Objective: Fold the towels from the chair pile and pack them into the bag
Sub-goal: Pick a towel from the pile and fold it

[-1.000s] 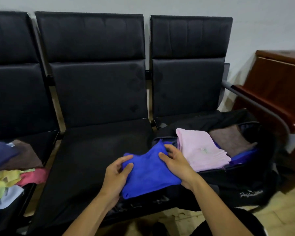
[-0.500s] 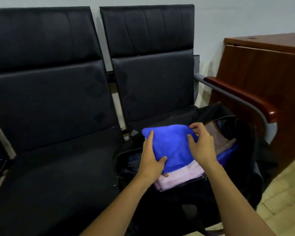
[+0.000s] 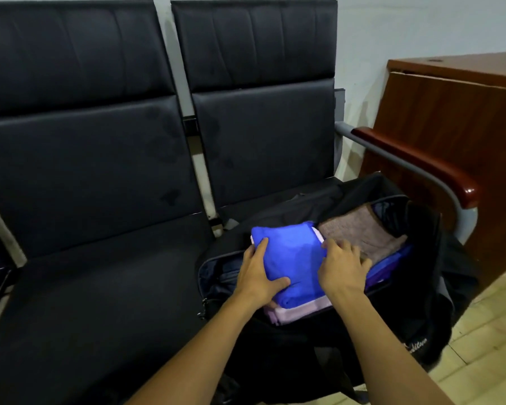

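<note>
Pressing down on folded blue towel (image 3: 289,258) with both hands, from either side. Left hand (image 3: 259,277) on towel's left edge: fingers (image 3: 260,247) nearly straight along the top, thumb (image 3: 278,283) wrapped over the near edge, a loose hold rather than a pinch. Right hand (image 3: 343,268) at towel's right edge: fingers spread and only slightly bent, tips lying partly on blue towel, partly on grey-brown towel (image 3: 360,232) beside it; nothing clearly pinched.

Blue towel inside open black bag (image 3: 392,325), stacked on top of folded pink towel (image 3: 298,312), pink edge showing at near side and a sliver at far right corner. Grey-brown towel folded, just right of blue one, touching it, also inside bag. Strip of darker blue-purple cloth (image 3: 389,266) visible under grey-brown towel toward bag's right side; cannot tell whether towel or lining.

Bag resting on right-hand seat of black padded chair row (image 3: 100,171), zip opening wide, white script lettering on near right side, too blurred to read. Metal armrest with reddish wooden cap (image 3: 421,165) just beyond bag. Brown wooden cabinet (image 3: 456,118) right of armrest. Pale tiled floor (image 3: 491,340) at lower right.
</note>
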Tool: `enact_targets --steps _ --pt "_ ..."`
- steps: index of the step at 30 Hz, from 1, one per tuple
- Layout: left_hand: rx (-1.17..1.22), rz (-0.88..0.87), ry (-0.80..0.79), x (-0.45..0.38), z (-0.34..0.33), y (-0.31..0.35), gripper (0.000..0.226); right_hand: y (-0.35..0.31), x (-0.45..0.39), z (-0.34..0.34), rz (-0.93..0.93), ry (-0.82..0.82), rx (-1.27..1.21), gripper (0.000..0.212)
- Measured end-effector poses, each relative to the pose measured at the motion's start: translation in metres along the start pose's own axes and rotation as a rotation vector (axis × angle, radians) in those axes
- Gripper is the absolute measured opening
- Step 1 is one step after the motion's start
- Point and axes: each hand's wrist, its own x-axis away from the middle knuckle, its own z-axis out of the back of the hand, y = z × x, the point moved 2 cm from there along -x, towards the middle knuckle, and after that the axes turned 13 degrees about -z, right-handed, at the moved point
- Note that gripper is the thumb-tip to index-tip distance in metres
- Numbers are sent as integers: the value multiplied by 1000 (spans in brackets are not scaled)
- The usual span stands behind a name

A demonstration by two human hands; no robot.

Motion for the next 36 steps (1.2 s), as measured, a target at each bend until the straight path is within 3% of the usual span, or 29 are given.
enact_targets --steps 4,6,13,17,21,26,29,32,36 --pt "148 2 19 18 28 2 36 -44 34 3 164 -12 -134 27" --pt "158 -22 17 34 49 6 20 -72 59 5 257 -48 -191 22" --pt "114 -17 119 103 142 -20 13 -153 154 6 500 -230 -375 16" --pt "115 6 132 151 187 -51 14 -190 201 -6 618 -294 -313 17" --pt "122 93 184 211 227 -97 14 -233 255 -28 833 -542 -233 18" --pt "37 186 336 284 267 -155 21 -284 333 -59 1008 -688 -147 21" --pt "-93 199 440 314 292 -181 11 -308 372 -79 1059 -739 -162 19" --pt "-207 292 555 339 315 -199 13 -327 403 -101 1107 -750 -145 19" --pt "-366 540 724 375 341 -228 16 -348 447 -125 1088 -804 -194 34"
